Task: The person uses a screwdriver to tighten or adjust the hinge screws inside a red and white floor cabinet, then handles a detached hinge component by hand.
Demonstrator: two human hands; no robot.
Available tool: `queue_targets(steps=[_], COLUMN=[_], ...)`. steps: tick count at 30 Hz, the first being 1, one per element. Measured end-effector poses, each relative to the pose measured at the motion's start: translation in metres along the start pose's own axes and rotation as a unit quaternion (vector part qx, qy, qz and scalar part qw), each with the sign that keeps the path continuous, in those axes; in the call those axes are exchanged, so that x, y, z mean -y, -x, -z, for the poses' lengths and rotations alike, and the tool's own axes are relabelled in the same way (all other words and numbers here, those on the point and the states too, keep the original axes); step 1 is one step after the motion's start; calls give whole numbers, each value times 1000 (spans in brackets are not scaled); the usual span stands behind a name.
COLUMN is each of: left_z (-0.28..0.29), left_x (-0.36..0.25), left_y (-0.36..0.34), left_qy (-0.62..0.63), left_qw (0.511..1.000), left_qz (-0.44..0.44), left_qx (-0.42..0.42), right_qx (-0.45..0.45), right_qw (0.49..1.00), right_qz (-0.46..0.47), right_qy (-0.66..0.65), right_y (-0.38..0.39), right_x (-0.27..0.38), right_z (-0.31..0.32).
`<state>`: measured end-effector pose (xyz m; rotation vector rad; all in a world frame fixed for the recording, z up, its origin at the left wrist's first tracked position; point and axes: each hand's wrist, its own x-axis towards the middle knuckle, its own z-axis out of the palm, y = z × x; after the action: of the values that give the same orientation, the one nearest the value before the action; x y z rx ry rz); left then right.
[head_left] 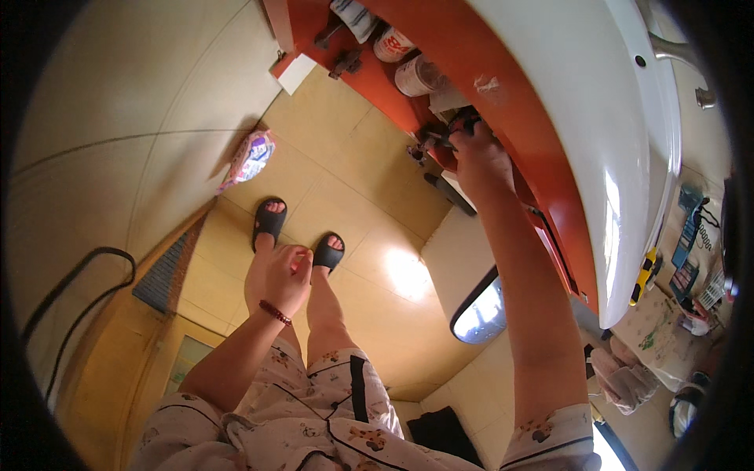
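Observation:
My right hand (pixel 481 161) reaches into an orange-red cabinet (pixel 542 133) under a white washbasin (pixel 605 149). Its fingers close around a small dark thing (pixel 465 121) whose kind I cannot make out. Just beyond these fingers stand a clear-sided tub (pixel 416 77) and a white can with red print (pixel 393 45). Low in front of my legs hangs my left hand (pixel 284 279), fingers curled in, with nothing showing in them. A dark red bead bracelet (pixel 275 312) circles that wrist.
An oval mirror-like panel (pixel 481 310) sits below my right forearm. A pink and purple package (pixel 250 159) leans by the tiled wall at left. Black cable (pixel 78 275) loops at the left. On the right ledge lie a yellow cutter (pixel 644 276) and a blue-handled item (pixel 688 224).

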<state>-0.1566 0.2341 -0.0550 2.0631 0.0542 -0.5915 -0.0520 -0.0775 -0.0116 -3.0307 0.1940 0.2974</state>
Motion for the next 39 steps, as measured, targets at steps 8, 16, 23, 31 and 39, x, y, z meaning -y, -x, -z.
queue_targets(steps=[8, 16, 23, 31, 39], left_z=[-33, -38, -28, -24, -24], left_x=[17, 30, 38, 40, 53], left_y=[30, 37, 39, 61, 64], left_qy=[191, 228, 198, 224, 244], left_qw=[955, 949, 950, 940, 932], left_qz=[226, 216, 240, 256, 267], left_qx=[2, -12, -17, 6, -23], right_qx=[29, -80, 42, 96, 38], right_qw=[996, 960, 990, 979, 995], right_qz=[-69, -219, 1, 54, 16], right_qy=[43, 157, 134, 174, 91], right_y=[6, -15, -18, -17, -1], right_x=[12, -31, 22, 45, 6], right_z=[3, -21, 5, 14, 7])
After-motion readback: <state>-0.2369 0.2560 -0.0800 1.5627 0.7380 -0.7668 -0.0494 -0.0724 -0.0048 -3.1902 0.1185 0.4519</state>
